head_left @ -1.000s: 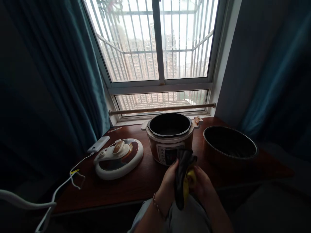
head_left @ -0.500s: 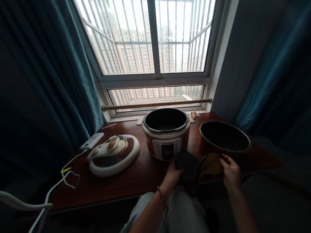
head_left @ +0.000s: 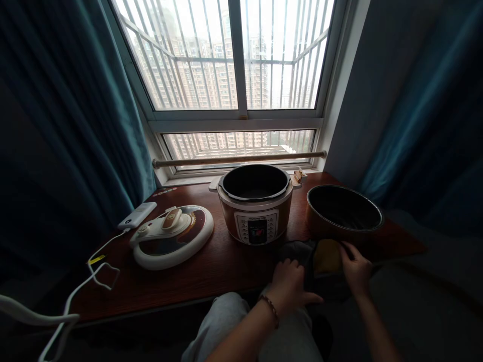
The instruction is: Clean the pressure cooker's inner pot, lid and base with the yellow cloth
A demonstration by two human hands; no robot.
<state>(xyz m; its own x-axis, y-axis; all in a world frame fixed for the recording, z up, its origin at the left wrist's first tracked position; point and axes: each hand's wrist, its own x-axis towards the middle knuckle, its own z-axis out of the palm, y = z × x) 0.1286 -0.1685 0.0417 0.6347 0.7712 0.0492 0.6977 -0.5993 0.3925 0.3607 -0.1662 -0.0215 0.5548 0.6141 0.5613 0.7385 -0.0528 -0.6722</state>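
Note:
A cloth (head_left: 326,256), dark grey with a mustard-yellow part, lies at the table's front edge, below the electric pressure cooker (head_left: 256,206) and the round pot (head_left: 343,211). My right hand (head_left: 356,267) pinches the yellow part's right edge between thumb and fingers. On the grey part rests my left hand (head_left: 290,285), back of the hand up, fingers laid on the fabric and thumb stretched away to the right. The cooker stands lidless, its dark inside showing and its display lit. Shadow hides the cloth's lower edge.
A white-rimmed cooker lid (head_left: 173,236) lies left of the cooker. Behind it sits a white power bank (head_left: 138,216) with a white cable (head_left: 71,301) trailing to the lower left. A rail (head_left: 237,160) crosses the window; blue curtains (head_left: 124,115) hang either side.
My left hand has moved right and down, its grip on the cloth's left end loosened and its thumb spread. The grey part now lies flatter. My right hand keeps its pinch.

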